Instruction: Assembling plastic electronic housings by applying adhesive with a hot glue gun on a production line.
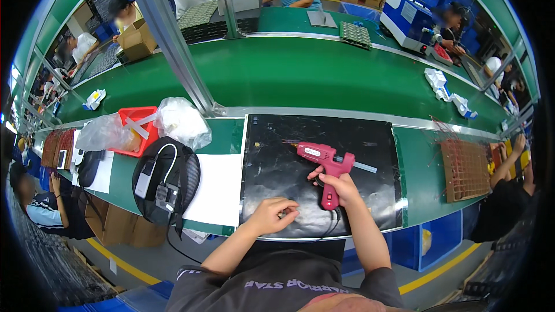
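A pink hot glue gun (324,158) is in my right hand (340,187), its handle gripped and its nozzle pointing left over the black mat (269,173). A translucent glue stick (365,167) sticks out of its back end, and a dark cord hangs from the handle's foot. Lower and to the left, my left hand (272,216) rests near the mat's front edge with its fingers curled together. Something small and dark shows between those fingers, too little to name. The two hands are apart.
Left of the mat lie a white paper sheet (215,188), a black mesh bag (165,179) holding devices and a white cable, a red tray (139,145) and clear plastic bags (182,122). A wooden rack (466,169) with red wires stands right. Beyond runs a green conveyor belt (289,72); co-workers sit around.
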`<state>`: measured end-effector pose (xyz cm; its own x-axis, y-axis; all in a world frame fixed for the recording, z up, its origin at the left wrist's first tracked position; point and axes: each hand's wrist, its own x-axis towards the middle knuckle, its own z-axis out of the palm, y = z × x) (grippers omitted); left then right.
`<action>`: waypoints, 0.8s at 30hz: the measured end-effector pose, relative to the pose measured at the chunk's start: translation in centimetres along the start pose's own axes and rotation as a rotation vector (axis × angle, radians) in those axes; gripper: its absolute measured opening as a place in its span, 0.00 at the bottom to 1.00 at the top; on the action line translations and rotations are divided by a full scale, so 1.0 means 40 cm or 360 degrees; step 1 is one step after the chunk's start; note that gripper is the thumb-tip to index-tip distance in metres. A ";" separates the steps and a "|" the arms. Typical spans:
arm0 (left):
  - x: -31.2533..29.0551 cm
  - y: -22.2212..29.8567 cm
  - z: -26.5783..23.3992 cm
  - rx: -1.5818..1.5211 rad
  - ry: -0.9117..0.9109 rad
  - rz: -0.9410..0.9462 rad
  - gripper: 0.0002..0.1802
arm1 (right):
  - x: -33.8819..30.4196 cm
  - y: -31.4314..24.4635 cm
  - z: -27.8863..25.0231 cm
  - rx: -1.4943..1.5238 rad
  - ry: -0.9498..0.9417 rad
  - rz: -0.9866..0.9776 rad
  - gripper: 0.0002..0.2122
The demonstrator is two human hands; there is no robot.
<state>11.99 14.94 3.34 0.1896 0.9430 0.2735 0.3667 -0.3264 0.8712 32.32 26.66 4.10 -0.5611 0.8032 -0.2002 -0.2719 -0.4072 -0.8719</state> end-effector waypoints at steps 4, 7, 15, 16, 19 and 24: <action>0.001 0.004 -0.006 0.0008 0.0015 0.0012 0.08 | 0.005 0.004 0.003 0.0017 0.0005 -0.0003 0.10; 0.000 0.006 -0.006 0.0011 0.0033 0.0003 0.08 | 0.008 0.007 -0.001 0.0009 0.0010 0.0006 0.10; -0.005 0.010 -0.007 0.0015 0.0003 -0.0023 0.08 | 0.007 0.015 -0.006 0.0022 0.0023 0.0022 0.10; -0.007 0.009 -0.007 0.0018 0.0000 -0.0001 0.08 | 0.005 0.016 -0.006 0.0010 0.0027 0.0023 0.09; -0.010 0.009 -0.005 0.0012 0.0008 -0.0020 0.09 | 0.002 0.012 -0.001 0.0008 0.0033 0.0019 0.09; 0.000 0.009 0.004 -0.0036 -0.0002 -0.0037 0.09 | -0.009 0.009 -0.009 0.0004 0.0066 -0.0008 0.10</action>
<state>12.29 14.82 3.59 0.1826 0.9503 0.2524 0.3504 -0.3027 0.8863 32.70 26.40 3.70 -0.5269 0.8226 -0.2139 -0.2767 -0.4040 -0.8719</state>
